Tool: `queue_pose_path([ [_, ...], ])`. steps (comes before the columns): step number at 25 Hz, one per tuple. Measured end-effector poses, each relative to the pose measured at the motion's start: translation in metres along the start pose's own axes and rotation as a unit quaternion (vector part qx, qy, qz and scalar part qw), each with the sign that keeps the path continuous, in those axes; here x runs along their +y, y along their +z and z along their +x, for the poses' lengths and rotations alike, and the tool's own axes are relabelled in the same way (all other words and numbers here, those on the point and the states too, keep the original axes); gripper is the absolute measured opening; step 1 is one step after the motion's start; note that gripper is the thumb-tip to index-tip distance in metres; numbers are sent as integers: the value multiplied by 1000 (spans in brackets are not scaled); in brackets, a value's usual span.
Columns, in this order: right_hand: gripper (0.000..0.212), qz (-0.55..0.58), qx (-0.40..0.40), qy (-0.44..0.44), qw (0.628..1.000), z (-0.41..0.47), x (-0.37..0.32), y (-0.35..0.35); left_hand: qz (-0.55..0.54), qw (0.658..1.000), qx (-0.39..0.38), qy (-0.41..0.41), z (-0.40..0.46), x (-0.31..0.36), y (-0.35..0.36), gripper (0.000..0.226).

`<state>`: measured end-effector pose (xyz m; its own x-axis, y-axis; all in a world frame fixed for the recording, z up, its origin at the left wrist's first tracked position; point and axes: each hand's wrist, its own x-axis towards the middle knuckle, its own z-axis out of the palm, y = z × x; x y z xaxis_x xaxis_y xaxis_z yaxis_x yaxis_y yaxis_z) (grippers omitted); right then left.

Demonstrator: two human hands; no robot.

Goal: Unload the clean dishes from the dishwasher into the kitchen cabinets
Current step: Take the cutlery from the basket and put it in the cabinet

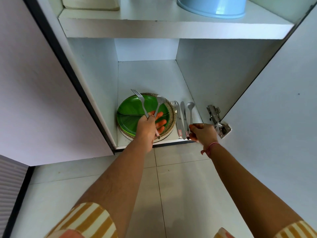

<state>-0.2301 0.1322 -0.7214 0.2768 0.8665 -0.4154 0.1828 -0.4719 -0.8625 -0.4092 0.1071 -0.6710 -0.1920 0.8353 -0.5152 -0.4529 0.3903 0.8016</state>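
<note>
Open white cabinet (151, 73) above tiled floor. Green plates (132, 115) stacked at near left of bottom shelf. Left hand (147, 129) over plates, fingers curled round fork (140, 102) and spoon (159, 103). Right hand (203, 132) pinching second spoon (190, 110), lying beside knife (183, 115) and second fork (177, 115).

Both bare arms reach forward and down, striped sleeves at the near edge; left hand (147, 125), back toward the camera, fingers curled round a fork (140, 102) and a spoon (159, 104); right hand (203, 132), a cord at the wrist, pinches a second spoon (190, 112) by its handle.
</note>
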Motion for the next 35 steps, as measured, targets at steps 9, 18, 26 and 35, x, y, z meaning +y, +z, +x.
queue_pose_path([
  [9,24,-201,83,-115,969,22,16,7,50,999,6,4,3,-6,-7,22],
  [18,29,-100,63,-162,980,-11,0,15,-1,1000,-27,-3,-1,0,-10,20],
  [26,6,209,-282,51,935,-65,-32,51,0,996,-91,-10,-3,-2,4,29],
  [35,13,279,-137,78,947,-48,-32,47,-52,991,-125,-21,-4,-4,6,27],
])
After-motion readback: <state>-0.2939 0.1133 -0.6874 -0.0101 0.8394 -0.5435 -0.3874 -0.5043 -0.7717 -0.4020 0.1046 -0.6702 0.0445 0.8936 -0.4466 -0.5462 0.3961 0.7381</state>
